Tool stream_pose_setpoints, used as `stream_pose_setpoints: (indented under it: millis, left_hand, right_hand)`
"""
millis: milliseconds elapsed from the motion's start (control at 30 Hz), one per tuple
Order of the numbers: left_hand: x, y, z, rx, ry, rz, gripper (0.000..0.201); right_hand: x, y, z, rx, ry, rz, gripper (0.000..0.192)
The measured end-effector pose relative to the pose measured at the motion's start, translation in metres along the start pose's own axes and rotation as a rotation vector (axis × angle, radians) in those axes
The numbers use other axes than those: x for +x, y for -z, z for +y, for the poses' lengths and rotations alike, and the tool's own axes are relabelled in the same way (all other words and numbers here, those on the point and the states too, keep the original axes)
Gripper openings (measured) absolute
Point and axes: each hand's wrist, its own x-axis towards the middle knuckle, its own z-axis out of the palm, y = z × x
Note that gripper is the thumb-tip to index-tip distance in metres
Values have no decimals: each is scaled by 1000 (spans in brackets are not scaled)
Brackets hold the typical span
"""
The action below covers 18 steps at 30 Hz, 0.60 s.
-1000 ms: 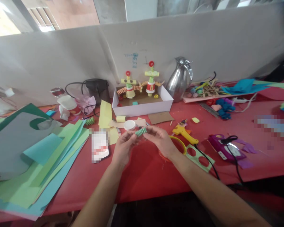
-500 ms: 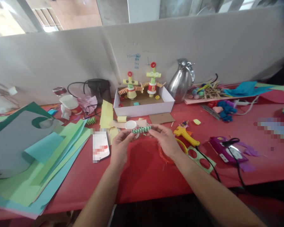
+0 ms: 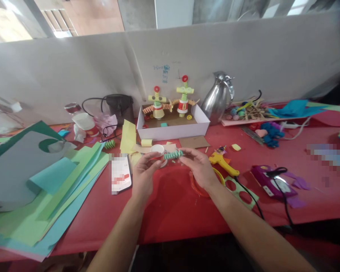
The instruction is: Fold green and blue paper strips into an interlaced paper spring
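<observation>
Above the red table (image 3: 170,211), both hands (image 3: 172,166) pinch a paper spring (image 3: 173,154).

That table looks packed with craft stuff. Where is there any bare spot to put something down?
The widest bare red cloth lies along the near edge of the table, between the paper stack and the glue gun cord. Another patch sits right of the purple tool. It is crowded around the white box, the metal jug and the sticks.

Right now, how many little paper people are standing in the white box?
2: one paper figure stands at the left of the white box, the other paper figure just to its right, both near the back wall. None seem hidden.
</observation>
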Motion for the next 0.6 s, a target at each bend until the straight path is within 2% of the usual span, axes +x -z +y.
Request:
stream_pose_setpoints:
  millis: [167, 233, 400, 600]
  left_hand:
    - [-1, 1, -3, -9, 94, -43, 38]
    - [-1, 2, -5, 2, 107, -74, 37]
    - [-1, 2, -3, -37, 54, -80, 22]
    - [4, 6, 6, -22, -12, -12, 20]
  right_hand:
    - [-2, -2, -3, -31, 60, -67, 26]
    - [-4, -2, -3, -53, 88, -100, 26]
    - [-3, 0, -2, -96, 136, -129, 26]
    - [1, 5, -4, -122, 183, -62, 28]
